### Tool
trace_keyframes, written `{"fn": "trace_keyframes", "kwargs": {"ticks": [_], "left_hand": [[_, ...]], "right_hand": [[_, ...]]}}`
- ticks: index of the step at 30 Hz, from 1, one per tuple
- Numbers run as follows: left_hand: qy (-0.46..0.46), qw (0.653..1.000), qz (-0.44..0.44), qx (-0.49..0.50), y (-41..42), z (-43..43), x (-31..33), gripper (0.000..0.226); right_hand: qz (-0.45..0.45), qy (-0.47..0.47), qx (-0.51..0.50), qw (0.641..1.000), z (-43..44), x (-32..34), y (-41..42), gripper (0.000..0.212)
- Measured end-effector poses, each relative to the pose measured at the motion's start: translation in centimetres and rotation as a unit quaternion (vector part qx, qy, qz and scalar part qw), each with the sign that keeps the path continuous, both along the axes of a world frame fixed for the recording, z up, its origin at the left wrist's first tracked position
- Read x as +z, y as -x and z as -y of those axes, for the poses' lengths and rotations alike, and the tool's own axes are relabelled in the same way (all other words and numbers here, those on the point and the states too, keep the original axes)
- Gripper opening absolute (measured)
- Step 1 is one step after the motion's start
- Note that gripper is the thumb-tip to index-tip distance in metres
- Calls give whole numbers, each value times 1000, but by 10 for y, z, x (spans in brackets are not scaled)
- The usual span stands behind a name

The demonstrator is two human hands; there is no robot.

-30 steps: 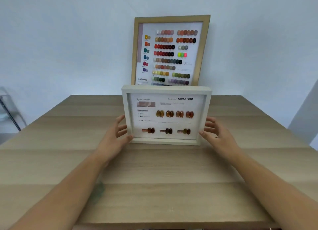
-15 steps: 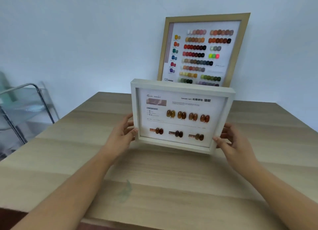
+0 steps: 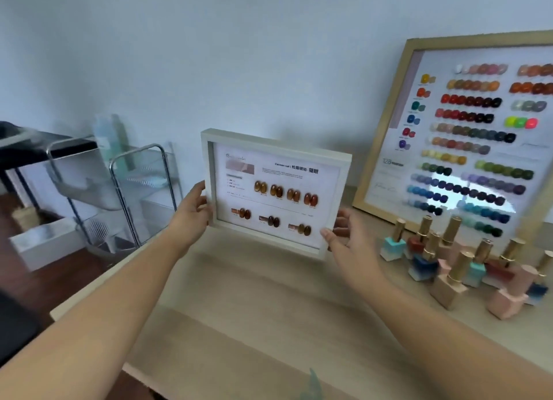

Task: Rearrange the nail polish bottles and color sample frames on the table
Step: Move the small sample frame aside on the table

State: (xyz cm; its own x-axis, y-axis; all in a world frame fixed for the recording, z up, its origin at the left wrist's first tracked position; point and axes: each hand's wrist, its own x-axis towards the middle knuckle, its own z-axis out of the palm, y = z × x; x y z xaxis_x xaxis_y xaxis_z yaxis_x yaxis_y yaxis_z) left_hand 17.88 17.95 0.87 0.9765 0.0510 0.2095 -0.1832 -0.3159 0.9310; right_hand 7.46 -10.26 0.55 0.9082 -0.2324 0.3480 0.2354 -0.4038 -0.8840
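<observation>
White frame [image 3: 276, 190] now lifted off the table [image 3: 269, 310] (tilted), left hand [image 3: 191, 214] and right hand [image 3: 347, 241] gripping its sides.

Small sample frame [image 3: 276, 193] held above the table [image 3: 269, 325] near its left edge, large sample frame [image 3: 466, 136] leaning on the wall at the back right, nail polish bottles [image 3: 449, 268] clustered before it, wire cart [image 3: 119, 196] left of the table

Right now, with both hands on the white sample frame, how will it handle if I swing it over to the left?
The white sample frame looks rigid, so it probably won't flex. The left hand and right hand pinch only its edges, so smooth sides might slip. Its front looks glazed, likely fragile, and it is tilted in the air above the table; set it down gently.
</observation>
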Motion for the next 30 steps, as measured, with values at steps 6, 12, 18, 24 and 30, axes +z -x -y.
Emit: {"fn": "trace_keyframes", "kwargs": {"ticks": [6,12,18,24,30], "left_hand": [[-14,999,-27,-21,-59,2,-1,49],[-1,999,-29,-14,-82,6,-18,54],[7,1000,-18,-1,-88,9,-27,50],[68,998,-6,12,-60,14,-6,56],[78,979,139,131,15,51,20,33]], "right_hand": [[-1,-8,-30,1000,-4,-14,-61,29],[-1,5,-32,999,-4,-22,-87,30],[15,18,-30,999,-6,-29,-85,36],[-8,43,-24,999,-1,-13,-60,54],[74,70,-20,995,24,9,24,36]]}}
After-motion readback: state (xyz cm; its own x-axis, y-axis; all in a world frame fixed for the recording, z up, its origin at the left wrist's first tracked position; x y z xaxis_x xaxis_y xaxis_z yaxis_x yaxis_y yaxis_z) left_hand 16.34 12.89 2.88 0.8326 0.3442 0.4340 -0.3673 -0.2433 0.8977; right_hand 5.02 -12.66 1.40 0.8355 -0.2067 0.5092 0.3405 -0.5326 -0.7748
